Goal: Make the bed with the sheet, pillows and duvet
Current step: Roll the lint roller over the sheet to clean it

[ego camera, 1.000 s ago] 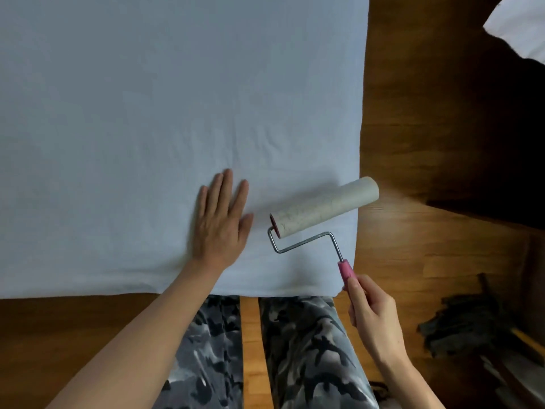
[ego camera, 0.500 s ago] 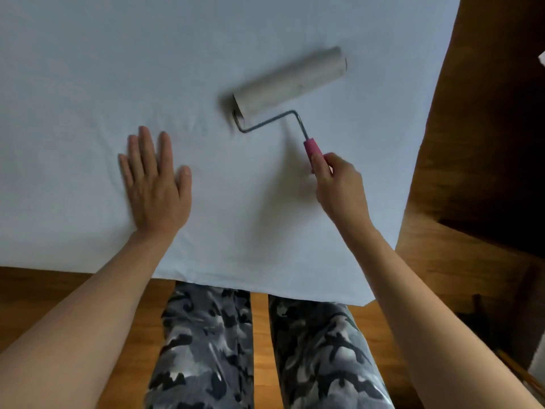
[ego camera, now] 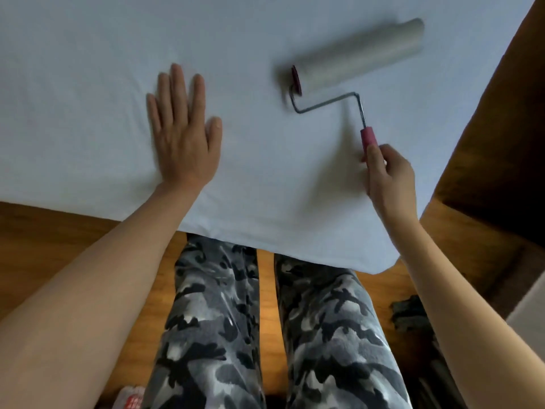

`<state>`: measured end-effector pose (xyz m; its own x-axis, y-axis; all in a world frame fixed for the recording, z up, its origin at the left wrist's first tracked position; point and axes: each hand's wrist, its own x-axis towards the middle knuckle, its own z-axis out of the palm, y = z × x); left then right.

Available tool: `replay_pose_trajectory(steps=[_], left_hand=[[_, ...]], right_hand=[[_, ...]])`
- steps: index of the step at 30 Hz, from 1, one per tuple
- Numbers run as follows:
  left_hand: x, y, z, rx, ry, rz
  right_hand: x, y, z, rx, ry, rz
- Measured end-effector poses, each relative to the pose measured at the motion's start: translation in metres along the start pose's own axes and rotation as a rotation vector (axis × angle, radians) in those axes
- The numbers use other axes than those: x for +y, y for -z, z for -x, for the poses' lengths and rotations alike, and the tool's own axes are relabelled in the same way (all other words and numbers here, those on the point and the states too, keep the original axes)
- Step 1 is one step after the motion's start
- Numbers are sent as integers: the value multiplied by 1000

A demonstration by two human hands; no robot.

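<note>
A pale blue-white sheet [ego camera: 88,48] covers the bed and fills the upper part of the head view, smooth with faint creases. My left hand [ego camera: 182,134] lies flat on it, palm down, fingers spread, near the bed's near edge. My right hand [ego camera: 389,175] grips the pink handle of a lint roller [ego camera: 351,57]. The roller's grey drum rests on the sheet up and right of my left hand, blurred by motion. No pillows or duvet show.
The bed's near edge [ego camera: 295,246] runs across the middle, its corner [ego camera: 380,268] at the right. Wooden floor [ego camera: 44,228] lies below and to the right. My legs in camouflage trousers stand against the bed. A dark bundle [ego camera: 410,314] lies on the floor at right.
The roller went from the bed's near right corner out across the sheet, then came back a little towards me. My left hand stayed flat on the sheet. The camera view shifted.
</note>
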<state>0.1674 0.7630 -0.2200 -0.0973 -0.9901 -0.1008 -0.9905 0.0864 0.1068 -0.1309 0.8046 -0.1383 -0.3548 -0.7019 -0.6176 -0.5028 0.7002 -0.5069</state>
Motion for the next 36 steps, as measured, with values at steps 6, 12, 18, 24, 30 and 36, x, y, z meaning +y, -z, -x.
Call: replay_pose_trajectory(steps=[6,12,18,24,30,36], left_hand=[[-18,5,3,-35,-71,39],[-83,12,3,14,123,26],[-163,17,-12,39,417,7],[-192,20,-26,61,478,17],[-209,26,-33,26,389,-31],[-233,32,-31,11,258,-11]], right_hand=[[50,30,89,-2,-106,16],[30,6,113,-104,-106,91],[-55,-84,60,-196,108,219],[-185,-151,-13,-158,229,181],[-255,-180,-44,-121,302,110],[-233,-184,-19,-200,272,-30]])
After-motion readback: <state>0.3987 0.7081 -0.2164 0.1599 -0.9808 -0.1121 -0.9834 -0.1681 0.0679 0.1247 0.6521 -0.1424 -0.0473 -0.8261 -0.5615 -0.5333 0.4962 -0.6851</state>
